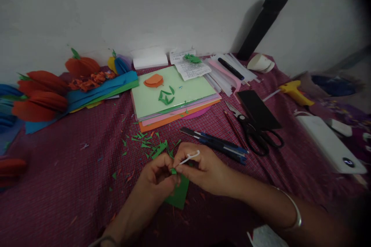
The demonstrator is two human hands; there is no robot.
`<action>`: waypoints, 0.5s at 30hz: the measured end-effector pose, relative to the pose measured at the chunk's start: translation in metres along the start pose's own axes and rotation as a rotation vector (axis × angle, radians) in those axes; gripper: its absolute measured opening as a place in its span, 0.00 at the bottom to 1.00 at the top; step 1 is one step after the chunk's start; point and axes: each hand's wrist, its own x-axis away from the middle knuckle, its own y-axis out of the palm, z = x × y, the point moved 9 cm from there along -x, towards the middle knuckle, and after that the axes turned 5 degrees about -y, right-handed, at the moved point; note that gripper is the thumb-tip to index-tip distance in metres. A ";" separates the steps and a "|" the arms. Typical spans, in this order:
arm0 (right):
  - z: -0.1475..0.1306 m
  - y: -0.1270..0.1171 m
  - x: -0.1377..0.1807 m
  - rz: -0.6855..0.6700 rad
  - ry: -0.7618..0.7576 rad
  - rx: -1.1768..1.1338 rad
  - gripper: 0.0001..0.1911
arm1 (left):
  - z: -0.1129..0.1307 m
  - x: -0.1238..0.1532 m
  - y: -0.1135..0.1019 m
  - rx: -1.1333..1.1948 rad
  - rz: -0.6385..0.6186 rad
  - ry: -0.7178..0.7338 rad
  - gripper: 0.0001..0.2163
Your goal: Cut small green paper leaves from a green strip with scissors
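Observation:
My left hand (156, 183) is closed, its thumb and fingers pinching a small green paper piece (174, 171). Between the thumb and fingers of my right hand (210, 170) is a thin white stick (189, 157) with a curved upper end. Its lower tip meets the green piece where both hands come together. Below them a larger green paper sheet (179, 195) shows, partly covered by my fingers. Green paper scraps (149, 144) lie scattered just beyond my left hand.
Blue-handled cutters (222, 146), black scissors (257, 133) and a red pencil (234, 128) lie to the right. Farther right are a yellow glue gun (297, 92) and a white device (330, 142). Stacked coloured sheets (147, 106) lie ahead; orange paper pieces (43, 104) stand left.

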 end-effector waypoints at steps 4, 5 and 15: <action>-0.016 0.002 0.000 -0.107 -0.139 0.292 0.04 | -0.003 0.001 0.006 0.156 -0.076 -0.071 0.05; -0.020 0.003 0.001 -0.129 -0.171 0.344 0.04 | -0.004 0.002 0.009 0.210 -0.111 -0.094 0.05; -0.043 0.002 0.010 -0.066 -0.454 0.447 0.14 | -0.003 0.010 0.024 0.560 -0.335 -0.155 0.05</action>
